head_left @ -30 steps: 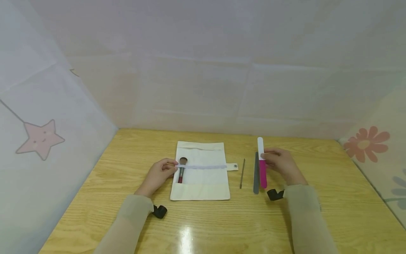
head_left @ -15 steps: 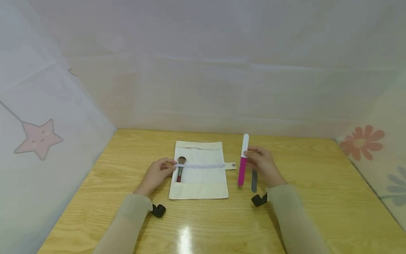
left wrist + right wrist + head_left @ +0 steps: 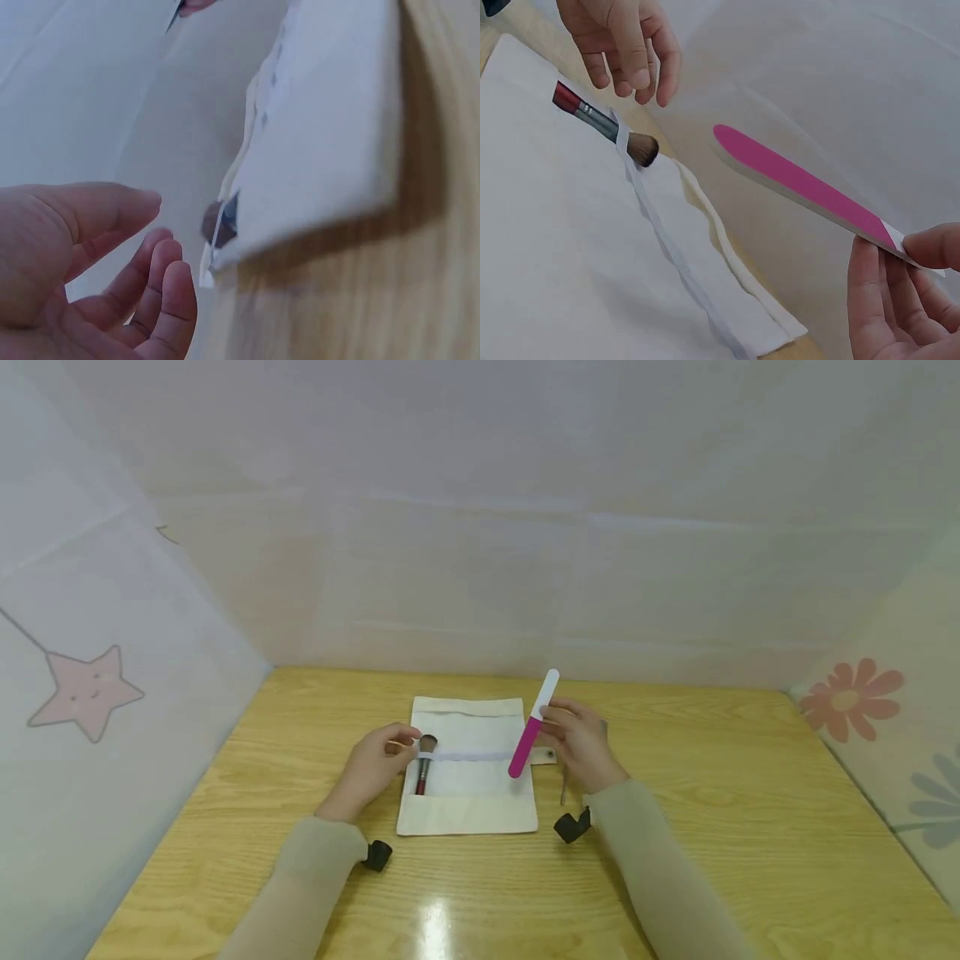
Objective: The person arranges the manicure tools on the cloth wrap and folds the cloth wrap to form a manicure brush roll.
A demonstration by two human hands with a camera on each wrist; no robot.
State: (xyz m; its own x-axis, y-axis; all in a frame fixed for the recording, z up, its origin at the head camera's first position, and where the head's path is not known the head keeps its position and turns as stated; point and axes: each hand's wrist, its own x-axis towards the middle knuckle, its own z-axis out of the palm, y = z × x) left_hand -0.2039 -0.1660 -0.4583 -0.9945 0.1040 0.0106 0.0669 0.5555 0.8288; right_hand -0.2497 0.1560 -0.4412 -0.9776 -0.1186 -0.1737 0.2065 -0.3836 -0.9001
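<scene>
My right hand (image 3: 585, 750) pinches a nail file (image 3: 527, 742), half white and half pink, by its white part. The file tilts, its pink end overlapping the right side of an unfolded cream cloth roll (image 3: 467, 817) in the head view. A makeup brush (image 3: 598, 122) with a red handle lies tucked under the roll's pale elastic band (image 3: 656, 217), at the left edge. Close to that edge is my left hand (image 3: 369, 774), fingers loosely bent with nothing between them. In the left wrist view, a gap shows between its fingertips (image 3: 178, 281) and the roll.
A thin metal stick (image 3: 563, 789) lies right of the roll, partly behind my right hand. That hand hides most of a grey file (image 3: 603, 726). A snap tab (image 3: 545, 756) sticks out from the roll's right side. Printed cloth walls (image 3: 480, 568) enclose the wooden table (image 3: 480, 893).
My right hand has carried the pink-and-white nail file leftward from beside the grey file to the roll, tilting it. My left hand's fingers have come away from the elastic band at the roll's edge.
</scene>
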